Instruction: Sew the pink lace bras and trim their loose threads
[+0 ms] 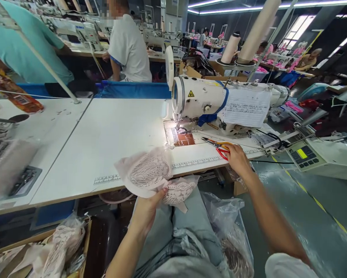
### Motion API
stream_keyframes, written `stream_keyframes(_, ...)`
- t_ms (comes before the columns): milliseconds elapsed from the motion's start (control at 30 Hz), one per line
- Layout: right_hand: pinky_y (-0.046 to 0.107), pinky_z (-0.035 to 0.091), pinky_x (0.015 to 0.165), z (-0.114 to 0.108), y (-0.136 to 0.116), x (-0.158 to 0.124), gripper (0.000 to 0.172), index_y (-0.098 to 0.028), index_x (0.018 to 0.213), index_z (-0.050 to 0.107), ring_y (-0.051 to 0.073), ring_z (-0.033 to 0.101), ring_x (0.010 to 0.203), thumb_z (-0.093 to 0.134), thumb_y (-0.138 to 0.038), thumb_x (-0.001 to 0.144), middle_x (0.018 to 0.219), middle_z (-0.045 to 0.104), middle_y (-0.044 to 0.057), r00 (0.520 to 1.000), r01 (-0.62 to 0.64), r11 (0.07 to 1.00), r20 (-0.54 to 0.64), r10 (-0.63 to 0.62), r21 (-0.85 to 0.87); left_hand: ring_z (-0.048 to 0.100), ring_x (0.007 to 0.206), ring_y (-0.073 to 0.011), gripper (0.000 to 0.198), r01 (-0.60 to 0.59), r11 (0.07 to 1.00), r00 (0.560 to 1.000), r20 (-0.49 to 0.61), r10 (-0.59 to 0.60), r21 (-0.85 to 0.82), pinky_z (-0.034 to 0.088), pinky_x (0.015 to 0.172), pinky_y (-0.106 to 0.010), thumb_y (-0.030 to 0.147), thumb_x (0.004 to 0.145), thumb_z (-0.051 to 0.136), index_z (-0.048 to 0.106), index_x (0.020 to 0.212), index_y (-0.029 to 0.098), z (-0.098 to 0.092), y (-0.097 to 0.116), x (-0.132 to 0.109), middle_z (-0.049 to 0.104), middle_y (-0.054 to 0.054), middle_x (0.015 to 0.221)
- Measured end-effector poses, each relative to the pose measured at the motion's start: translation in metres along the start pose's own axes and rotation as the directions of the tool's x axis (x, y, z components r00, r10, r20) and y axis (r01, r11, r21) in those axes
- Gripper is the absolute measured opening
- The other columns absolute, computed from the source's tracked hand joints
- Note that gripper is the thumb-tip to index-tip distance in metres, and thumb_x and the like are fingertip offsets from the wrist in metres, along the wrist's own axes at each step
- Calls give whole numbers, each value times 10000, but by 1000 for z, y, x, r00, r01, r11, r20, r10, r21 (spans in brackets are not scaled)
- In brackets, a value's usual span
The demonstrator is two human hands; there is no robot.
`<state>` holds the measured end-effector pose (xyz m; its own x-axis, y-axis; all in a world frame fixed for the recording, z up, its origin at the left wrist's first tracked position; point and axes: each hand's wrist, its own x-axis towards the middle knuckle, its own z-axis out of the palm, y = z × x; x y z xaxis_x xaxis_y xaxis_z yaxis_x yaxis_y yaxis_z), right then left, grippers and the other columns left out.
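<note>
My left hand grips a pale pink lace bra piece at the table's front edge, its cups hanging partly over my lap. At the right, my right hand is closed on the handles of red-and-orange scissors, which lie on the white table with their blades toward the needle area. Behind them stands a white sewing machine with its lamp lit and a handwritten sheet on its body.
Thread cones stand behind the machine. A control box is at the right. A box of lace pieces sits lower left, and a plastic bag beside my legs. Two people sit across the table.
</note>
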<state>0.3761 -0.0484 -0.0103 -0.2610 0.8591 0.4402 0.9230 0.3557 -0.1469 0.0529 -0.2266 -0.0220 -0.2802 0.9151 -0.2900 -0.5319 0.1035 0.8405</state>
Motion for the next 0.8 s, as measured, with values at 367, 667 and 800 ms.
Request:
stream_keyframes(367,274,437,551,-53,-80,-42,234,-233,740,475,162,546,585,650,-373,807,704,589,3,947,23,932,291,-136,362,660,1115,-327,384,142,981,984,90,-154,132,499,1001,-398,346,604,877,805,925,148,-4,16,-7,779,-134,1042)
stream_keyframes(667,296,489,677,-50,-143,-52,331,-225,840,428,164,593,746,696,-417,814,952,657,50,776,-283,594,544,-320,753,674,1069,-327,412,157,970,981,87,-175,187,527,948,-395,359,567,891,801,905,142,-1,15,-11,772,-140,1063)
stream_keyframes(800,279,446,630,-40,-150,-59,330,-224,816,414,131,515,662,707,-375,815,822,627,-2,792,-358,479,533,-298,801,684,1031,-328,390,151,970,982,82,-169,189,540,911,-396,372,601,871,799,904,137,-3,14,-11,779,-139,1021)
